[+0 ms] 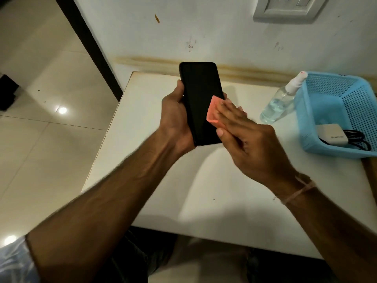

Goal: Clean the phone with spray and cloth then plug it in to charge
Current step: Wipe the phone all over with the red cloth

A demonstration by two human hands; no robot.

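White counter against a stained white wall: you hold the black phone in the air above it, dark screen toward you. Your left hand grips the phone, with the thumb along its left edge and the fingers clamped round the back. Your right hand presses a folded pink cloth against the right side of the screen. Its fingers lie nearly straight and close together over the cloth, and the thumb sits just below the cloth's lower corner. A pale thread circles that wrist. On the counter to your right, a clear spray bottle stands just beside a blue perforated basket, which holds a white charger and a coiled black cable. A wall socket sits above the basket. Glossy floor tiles lie to your left.
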